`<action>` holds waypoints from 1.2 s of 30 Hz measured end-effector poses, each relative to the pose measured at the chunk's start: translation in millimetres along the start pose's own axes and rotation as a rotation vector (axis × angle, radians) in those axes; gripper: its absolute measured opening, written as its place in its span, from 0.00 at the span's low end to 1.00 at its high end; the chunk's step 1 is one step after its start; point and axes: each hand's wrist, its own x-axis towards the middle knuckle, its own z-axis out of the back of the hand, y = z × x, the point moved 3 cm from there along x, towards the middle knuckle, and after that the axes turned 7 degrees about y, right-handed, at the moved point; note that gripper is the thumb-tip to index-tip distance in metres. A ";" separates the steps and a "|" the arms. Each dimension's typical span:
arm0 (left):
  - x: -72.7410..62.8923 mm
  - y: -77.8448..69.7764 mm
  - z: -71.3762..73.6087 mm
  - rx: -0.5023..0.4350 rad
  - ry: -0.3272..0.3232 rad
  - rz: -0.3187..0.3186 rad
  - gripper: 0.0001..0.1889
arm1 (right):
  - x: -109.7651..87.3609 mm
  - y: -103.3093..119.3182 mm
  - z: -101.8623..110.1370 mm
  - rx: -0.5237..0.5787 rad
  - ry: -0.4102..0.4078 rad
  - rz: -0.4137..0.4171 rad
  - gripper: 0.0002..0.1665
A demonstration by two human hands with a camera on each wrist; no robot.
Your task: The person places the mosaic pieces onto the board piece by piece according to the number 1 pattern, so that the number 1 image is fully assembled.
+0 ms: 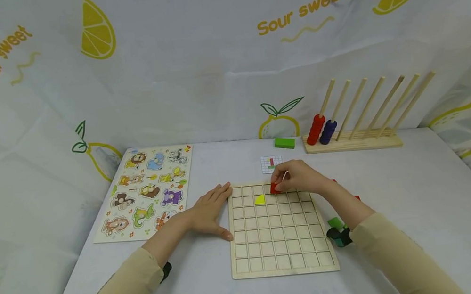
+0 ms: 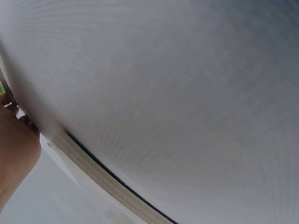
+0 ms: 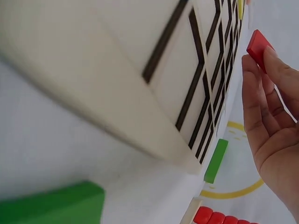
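A pale wooden grid board [image 1: 255, 249] lies flat on the table. Between thumb and fingers, my right hand [image 1: 297, 175] pinches a red square tile [image 1: 274, 188] over the board's top row; the right wrist view shows this red tile [image 3: 257, 46] at the fingertips. One yellow piece with a curved edge [image 1: 259, 200] sits in a cell of the second row. My left hand [image 1: 209, 214] rests with spread fingers along the board's left edge. Just behind the board lies a small pattern card [image 1: 271, 163] printed with a coloured grid.
An animal puzzle board [image 1: 144, 193] lies at the left. At the back right stands a peg rack [image 1: 354, 144] with red and purple beads, beside a green block [image 1: 284, 142]. Several green and red pieces, including a green one [image 1: 335, 223], lie right of the grid board, partly behind my right arm.
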 end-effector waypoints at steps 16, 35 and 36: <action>-0.4 -0.6 -0.4 -0.008 -0.002 0.009 0.66 | 6.7 4.6 -17.2 0.007 0.087 0.010 0.04; -0.5 -1.0 0.3 -0.013 0.001 0.003 0.66 | 7.4 7.9 -22.7 -0.046 0.093 -0.023 0.03; -0.4 -0.9 0.3 -0.013 0.001 0.003 0.66 | 7.5 7.5 -22.7 -0.044 0.093 -0.029 0.03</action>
